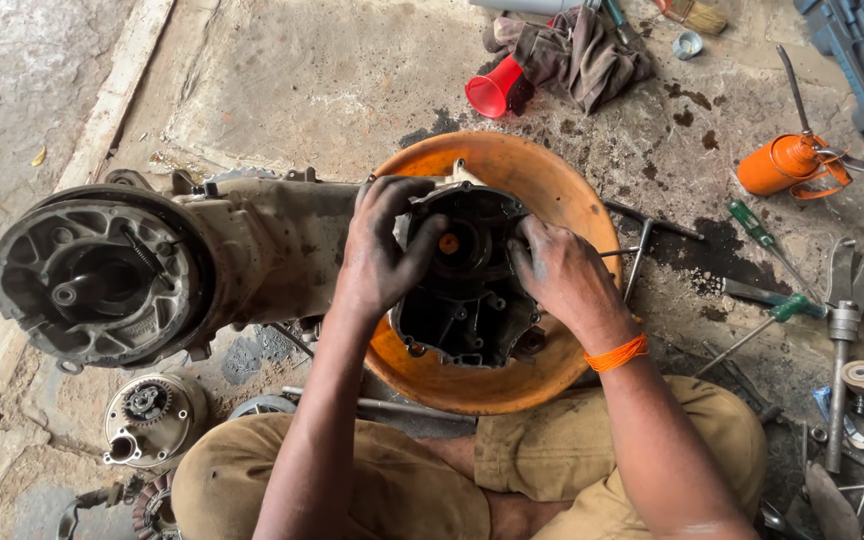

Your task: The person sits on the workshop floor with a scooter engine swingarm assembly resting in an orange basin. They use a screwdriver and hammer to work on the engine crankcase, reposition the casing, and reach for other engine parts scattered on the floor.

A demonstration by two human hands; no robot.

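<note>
Both my hands rest on the open engine case: left hand gripping its left rim, right hand pressing fingers on its right edge. Under me is a stained, oily concrete floor. I see the case sitting over an orange basin, joined to the brake drum housing at left. Far off lie a red funnel and rag; at right, an orange oil can and screwdrivers.
</note>
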